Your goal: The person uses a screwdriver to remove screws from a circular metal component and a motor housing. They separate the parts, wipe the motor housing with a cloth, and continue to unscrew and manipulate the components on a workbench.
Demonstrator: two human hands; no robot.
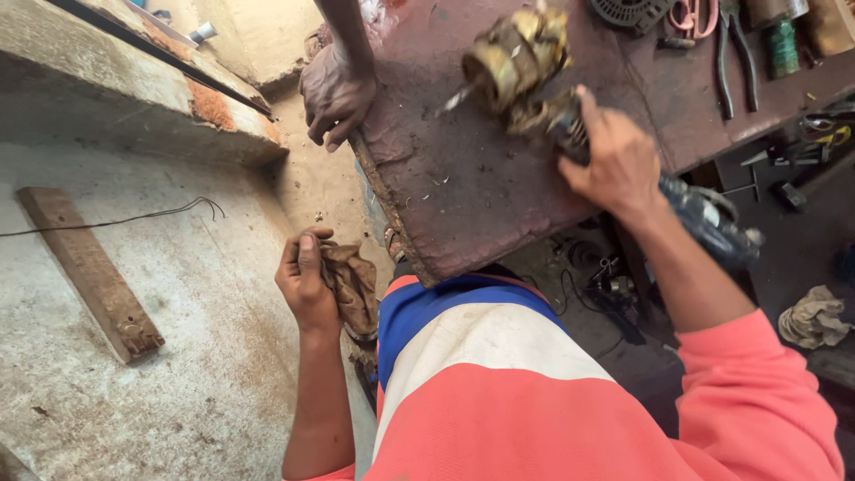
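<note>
The right hand (pixel 614 160) is closed around one end of a motor armature (pixel 521 67), which lies tilted on the worn reddish workbench (pixel 463 196). Only the lower, ribbed end is enclosed by the fingers; the wound copper-coloured core and its projecting shaft extend up and to the left, resting on or just above the bench surface — contact cannot be confirmed.

The left hand (pixel 305 281) is held low, off the bench's left edge and near the torso, and is closed on a dirty brown rag (pixel 352 285). The rag hangs partly free below the palm.

A second person's hand (pixel 337 93) rests on the far-left corner of the workbench, fingers curled over the edge, well apart from the armature.

Pliers (pixel 735 62) and other small tools lie at the bench's right end. A rusted flat bar (pixel 89 272) and a loose wire (pixel 125 218) lie on the concrete floor to the left.

Hazards, as judged from this position:
- The armature is gripped at one end only. The heavy core could pivot downward and strike the bench, bending the shaft or damaging the windings.
- A greasy surface could let the part slip through the fingers.
- The dangling rag could snag on the bench's rough edge — the edge appears ragged and corroded.
- The other person's fingers lie near the armature's likely roll path.
</note>
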